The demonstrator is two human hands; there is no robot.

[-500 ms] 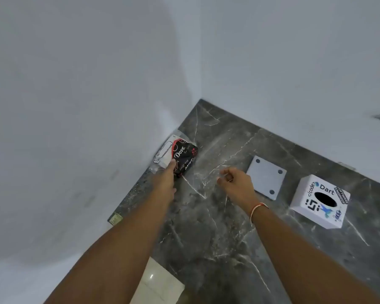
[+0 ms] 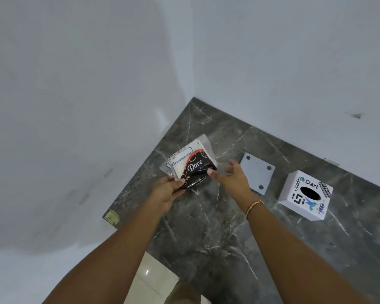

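A clear plastic pouch holding a black, red and white "Dove" packet is lifted off the dark marble counter near the wall corner. My left hand grips the pouch's lower left edge between thumb and fingers. My right hand is at the pouch's right edge, thumb touching the dark packet, fingers spread and blurred behind the clear plastic. Whether those fingers pinch the plastic is unclear.
A flat grey square plate with corner holes lies right of my right hand. Further right stands a white box with stickers and a dark oval hole on top. White walls close the counter's left and back. A pale floor tile shows below the counter edge.
The pouch has come up off the counter and away from the left wall, now in my left hand. My right hand moved up and left to the pouch's right edge.
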